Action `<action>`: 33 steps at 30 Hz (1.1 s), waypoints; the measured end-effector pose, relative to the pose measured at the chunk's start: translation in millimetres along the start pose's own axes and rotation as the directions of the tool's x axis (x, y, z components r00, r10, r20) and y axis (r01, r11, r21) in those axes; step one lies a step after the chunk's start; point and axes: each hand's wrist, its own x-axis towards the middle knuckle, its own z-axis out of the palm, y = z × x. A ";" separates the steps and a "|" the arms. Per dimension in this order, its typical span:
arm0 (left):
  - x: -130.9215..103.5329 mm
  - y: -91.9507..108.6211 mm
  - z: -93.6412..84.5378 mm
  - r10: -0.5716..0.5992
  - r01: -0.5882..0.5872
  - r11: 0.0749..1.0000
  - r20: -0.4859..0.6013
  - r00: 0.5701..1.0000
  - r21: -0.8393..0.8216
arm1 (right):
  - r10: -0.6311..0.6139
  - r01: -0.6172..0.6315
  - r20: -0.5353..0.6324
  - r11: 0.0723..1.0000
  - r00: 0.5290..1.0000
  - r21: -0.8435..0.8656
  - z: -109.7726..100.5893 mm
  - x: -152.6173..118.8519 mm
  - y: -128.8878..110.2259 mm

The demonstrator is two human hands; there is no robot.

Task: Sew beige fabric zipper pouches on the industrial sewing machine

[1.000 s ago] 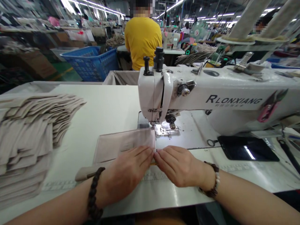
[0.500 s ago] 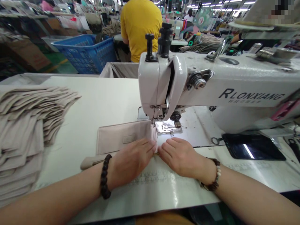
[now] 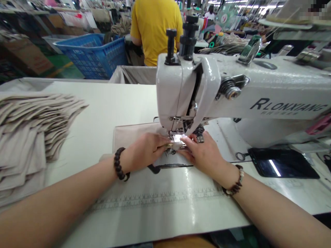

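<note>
A beige fabric piece [image 3: 129, 134] lies left of the needle of the white sewing machine [image 3: 186, 93], its right end by the presser foot. My left hand [image 3: 144, 150] is closed on its near right part, fingertips beside a short gold zipper [image 3: 169, 145] at the needle. My right hand [image 3: 204, 151] is right of the needle, thumb and fingers pinched around the zipper's right end, partly behind the machine's knob. The fabric under my left hand is hidden.
Stacked beige pieces [image 3: 26, 137] lie at the table's left. A black phone [image 3: 283, 162] and small scissors [image 3: 241, 156] are at the right. Behind the table stand a blue basket [image 3: 95, 55] and a person in a yellow shirt [image 3: 156, 31]. A printed ruler [image 3: 155, 199] runs near the front.
Both hands have moved away from me, up to the needle, with the fabric's near end. The zipper now shows between them, and a dark curved part shows at the machine plate's front edge.
</note>
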 end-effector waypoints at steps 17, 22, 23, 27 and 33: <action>-15.8 15.5 16.3 0.332 -0.314 0.735 0.085 0.939 0.601 | -0.211 0.147 0.266 0.959 0.941 0.243 -14.5 -2.1 0.0; -8.3 12.0 13.1 0.260 -0.299 0.757 0.153 0.954 0.581 | -0.155 0.105 0.270 0.976 0.950 0.192 -11.5 0.9 -0.8; -6.7 11.6 12.0 0.231 -0.287 0.772 0.169 0.958 0.568 | -0.144 0.094 0.267 0.977 0.953 0.190 -11.3 0.9 -0.5; -1.1 9.8 8.2 0.125 -0.222 0.836 0.219 0.968 0.502 | -0.093 0.041 0.291 0.983 0.952 0.179 -9.2 0.2 -0.6; 3.2 9.0 4.0 0.073 -0.169 0.891 0.235 0.969 0.422 | -0.018 -0.047 0.380 0.986 0.925 0.161 -8.7 1.7 -1.2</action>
